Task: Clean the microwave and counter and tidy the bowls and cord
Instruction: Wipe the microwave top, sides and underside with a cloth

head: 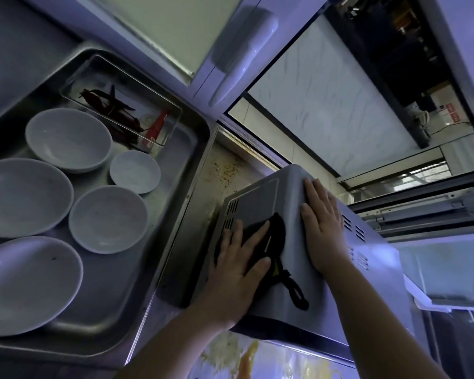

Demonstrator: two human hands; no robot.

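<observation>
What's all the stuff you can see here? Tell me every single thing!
bowls: five, white, inside the steel tray
steel tray: one, silver, left side
small tray: one, see-through-looking, far corner of the steel tray
dried chillies: a few, dark red, in the small tray
crumbs: scattered, yellowish, on the counter between steel tray and microwave
microwave: one, grey, centre right
cloth: one, black, on the microwave
cord: one, black, looped, beside the cloth
left hand: flat, pressing the cloth
right hand: flat on the microwave
</observation>
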